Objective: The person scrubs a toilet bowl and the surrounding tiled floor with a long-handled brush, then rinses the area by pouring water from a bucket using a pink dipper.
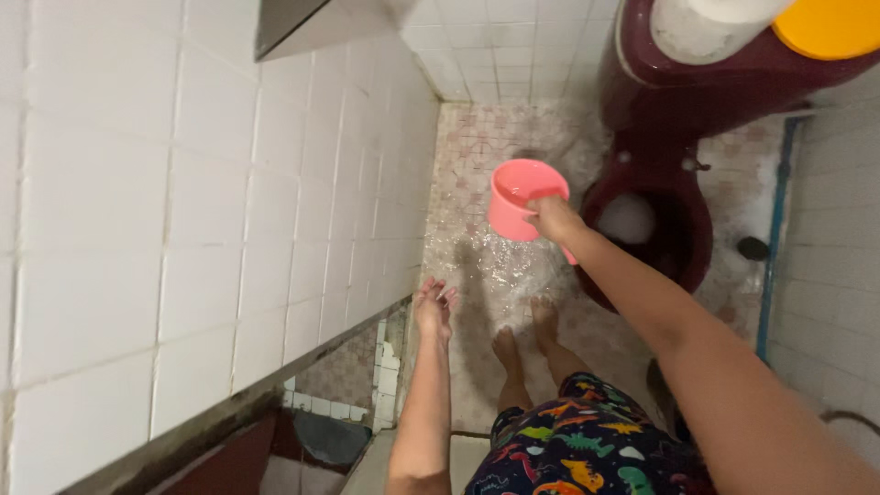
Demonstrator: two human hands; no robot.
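- At the bottom of the view, closest in, were dark shorts (pixel 587 449) with a bright dinosaur print, and below them the person's two bare feet (pixel 527 335) planted on the wet floor.
- Just left of the feet hung the left hand (pixel 434 302), empty, fingers loosely spread and pointing down, touching nothing.
- A bit further out, the right hand (pixel 550 218) gripped the pink plastic dipper (pixel 515 197), fingers wrapped around the handle side, thumb over the rim. The dipper was tipped, held in the air above the floor, just beside the toilet.
- Water looked already poured: the patterned tile floor (pixel 486 147) shone wet and splashy around the feet, so the rinsing seemed well underway. Whether any water remained in the dipper was hard to tell.
- Right of the dipper sat the dark red toilet (pixel 683 220), bowl looking foamy inside.
- Farthest up, an orange-yellow lid (pixel 830 27) sat by the tank, with white wall tiles (pixel 137 211) on the left.
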